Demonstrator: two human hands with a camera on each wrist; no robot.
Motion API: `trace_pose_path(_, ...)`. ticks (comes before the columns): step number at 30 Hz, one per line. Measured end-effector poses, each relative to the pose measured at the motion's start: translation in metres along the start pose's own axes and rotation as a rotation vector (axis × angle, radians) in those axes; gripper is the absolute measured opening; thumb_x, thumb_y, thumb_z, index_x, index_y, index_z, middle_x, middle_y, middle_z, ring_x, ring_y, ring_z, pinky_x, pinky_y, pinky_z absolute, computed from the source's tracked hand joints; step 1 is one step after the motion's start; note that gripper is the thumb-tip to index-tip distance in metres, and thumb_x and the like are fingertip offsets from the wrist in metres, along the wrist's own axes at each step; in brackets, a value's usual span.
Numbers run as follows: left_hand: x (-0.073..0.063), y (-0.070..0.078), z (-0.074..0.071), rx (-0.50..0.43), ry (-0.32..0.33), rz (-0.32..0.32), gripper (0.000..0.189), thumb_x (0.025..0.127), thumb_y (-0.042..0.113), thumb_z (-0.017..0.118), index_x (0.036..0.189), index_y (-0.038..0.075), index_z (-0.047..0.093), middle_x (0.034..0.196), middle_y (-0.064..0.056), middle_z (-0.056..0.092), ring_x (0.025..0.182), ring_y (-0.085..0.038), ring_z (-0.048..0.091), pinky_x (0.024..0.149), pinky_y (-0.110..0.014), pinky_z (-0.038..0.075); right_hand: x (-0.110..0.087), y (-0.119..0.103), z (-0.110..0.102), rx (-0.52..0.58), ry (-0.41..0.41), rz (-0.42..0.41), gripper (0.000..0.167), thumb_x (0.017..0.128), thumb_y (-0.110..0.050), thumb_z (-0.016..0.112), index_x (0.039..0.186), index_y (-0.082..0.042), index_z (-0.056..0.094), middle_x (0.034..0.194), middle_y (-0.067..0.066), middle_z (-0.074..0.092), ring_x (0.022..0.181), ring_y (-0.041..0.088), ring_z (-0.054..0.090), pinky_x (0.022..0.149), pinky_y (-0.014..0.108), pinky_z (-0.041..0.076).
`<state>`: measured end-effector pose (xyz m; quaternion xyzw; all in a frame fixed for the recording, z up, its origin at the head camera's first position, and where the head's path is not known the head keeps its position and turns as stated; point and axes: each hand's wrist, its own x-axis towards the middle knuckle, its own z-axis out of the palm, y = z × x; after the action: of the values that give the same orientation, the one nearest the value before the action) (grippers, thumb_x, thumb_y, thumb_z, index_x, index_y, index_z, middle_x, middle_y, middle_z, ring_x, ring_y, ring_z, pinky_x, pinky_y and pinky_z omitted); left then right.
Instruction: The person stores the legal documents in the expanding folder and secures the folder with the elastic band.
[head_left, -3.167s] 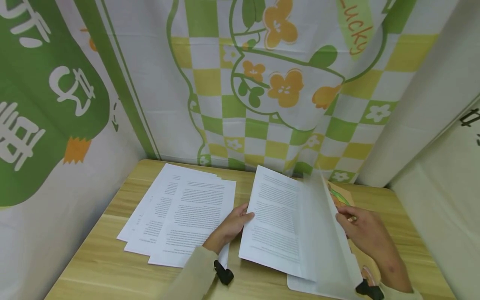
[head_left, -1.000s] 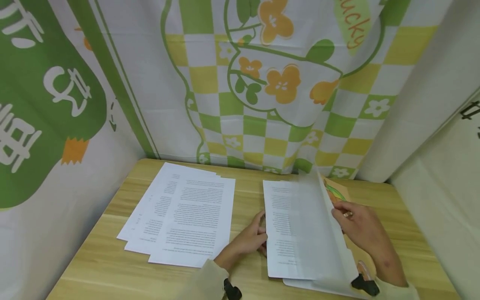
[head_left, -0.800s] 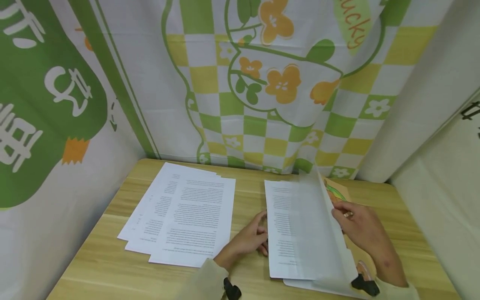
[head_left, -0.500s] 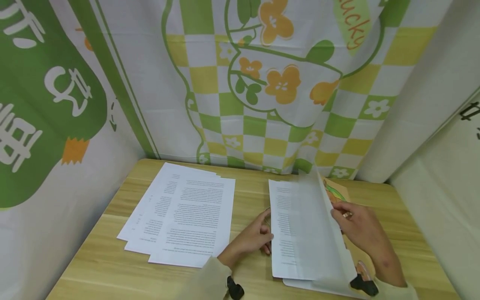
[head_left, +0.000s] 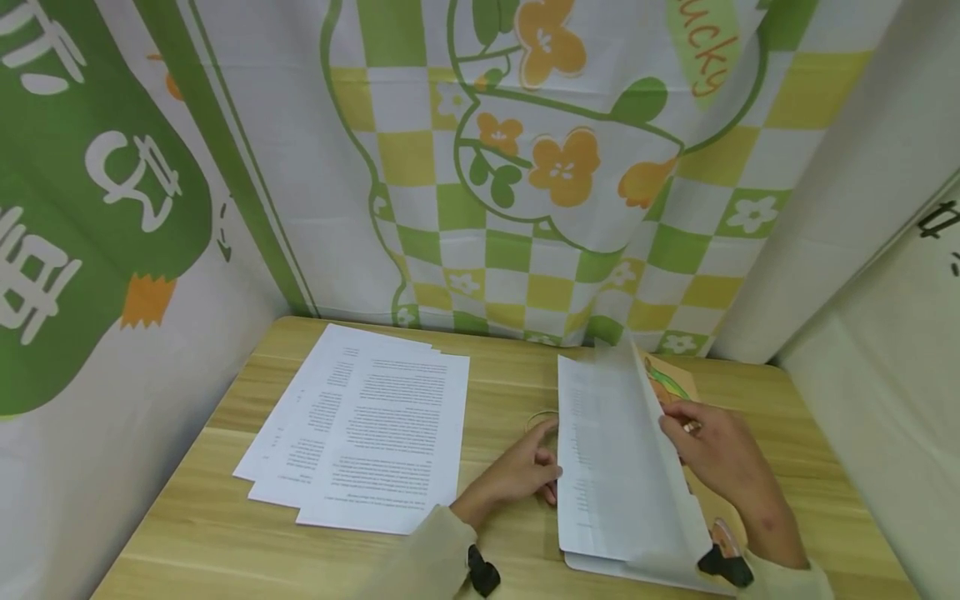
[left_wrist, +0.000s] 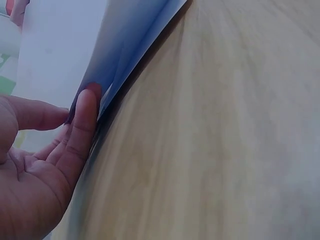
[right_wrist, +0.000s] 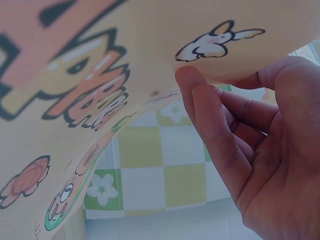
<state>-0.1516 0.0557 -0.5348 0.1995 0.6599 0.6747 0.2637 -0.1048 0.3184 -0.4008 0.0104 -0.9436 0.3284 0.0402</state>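
A file folder (head_left: 637, 467) lies propped open on the right of the table, with a translucent inner sheet and an orange cartoon-printed cover (right_wrist: 150, 30). Between its flaps sits printed paper (head_left: 573, 508), only its left strip uncovered. My left hand (head_left: 517, 475) pinches the paper's left edge; in the left wrist view, thumb and finger (left_wrist: 82, 120) lie on either side of it. My right hand (head_left: 723, 454) holds the cover's raised edge, with fingertips (right_wrist: 190, 77) against the printed side in the right wrist view.
Several overlapping printed sheets (head_left: 397, 433) lie on the left of the wooden table (head_left: 195, 517). Beside my left fingers is a thin loop (head_left: 536, 414). A patterned curtain (head_left: 510, 250) hangs directly behind the table's far edge.
The paper, first lifted and angled, has come down and slid right into the folder together with my left hand. My right hand keeps hold of the cover, almost unmoved.
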Motion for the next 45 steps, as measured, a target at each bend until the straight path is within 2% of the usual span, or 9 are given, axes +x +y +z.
trace_pose_path(11, 0.010, -0.007, 0.008, -0.030, -0.023, -0.030, 0.075, 0.098, -0.009, 0.058, 0.162, 0.003, 0.020, 0.078, -0.008, 0.067, 0.055, -0.018, 0.064, 0.056, -0.034, 0.059, 0.001, -0.001, 0.000, -0.014, 0.011, -0.024, 0.029, 0.104, -0.025, 0.058, 0.112, -0.003, 0.075, 0.061, -0.005, 0.061, 0.055, 0.015, 0.061, 0.048, 0.030, 0.043)
trace_pose_path(19, 0.010, 0.000, 0.013, -0.006, -0.046, -0.070, 0.077, 0.098, -0.005, 0.061, 0.161, 0.002, 0.019, 0.081, -0.007, 0.071, 0.052, -0.015, 0.063, 0.047, -0.026, 0.053, 0.002, -0.002, 0.001, -0.008, 0.024, -0.033, 0.029, 0.103, -0.023, 0.060, 0.115, -0.001, 0.075, 0.065, -0.005, 0.064, 0.056, 0.012, 0.061, 0.050, 0.029, 0.045)
trace_pose_path(26, 0.010, 0.001, 0.017, 0.002, -0.061, -0.093, 0.079, 0.098, -0.003, 0.061, 0.162, 0.003, 0.015, 0.085, -0.005, 0.072, 0.051, -0.014, 0.063, 0.042, -0.024, 0.048, 0.002, -0.002, 0.002, -0.006, 0.029, -0.031, 0.029, 0.103, -0.021, 0.059, 0.115, 0.000, 0.075, 0.067, -0.004, 0.065, 0.057, 0.011, 0.062, 0.049, 0.029, 0.046)
trace_pose_path(38, 0.011, 0.001, 0.019, 0.003, -0.071, -0.116, 0.079, 0.099, -0.002, 0.060, 0.162, 0.002, 0.014, 0.089, -0.003, 0.072, 0.049, -0.014, 0.061, 0.041, -0.024, 0.047, 0.001, -0.002, 0.002, -0.004, 0.012, 0.011, 0.031, 0.103, -0.024, 0.058, 0.115, -0.001, 0.074, 0.071, -0.003, 0.067, 0.059, 0.011, 0.063, 0.053, 0.029, 0.047)
trace_pose_path(45, 0.013, 0.002, 0.020, 0.024, -0.061, -0.153, 0.076, 0.102, 0.008, 0.061, 0.163, 0.004, 0.017, 0.088, -0.004, 0.073, 0.049, -0.016, 0.063, 0.043, -0.026, 0.049, 0.000, -0.002, 0.002, 0.004, 0.017, 0.008, 0.032, 0.103, -0.024, 0.058, 0.117, 0.000, 0.074, 0.072, -0.002, 0.067, 0.059, 0.011, 0.063, 0.052, 0.029, 0.047)
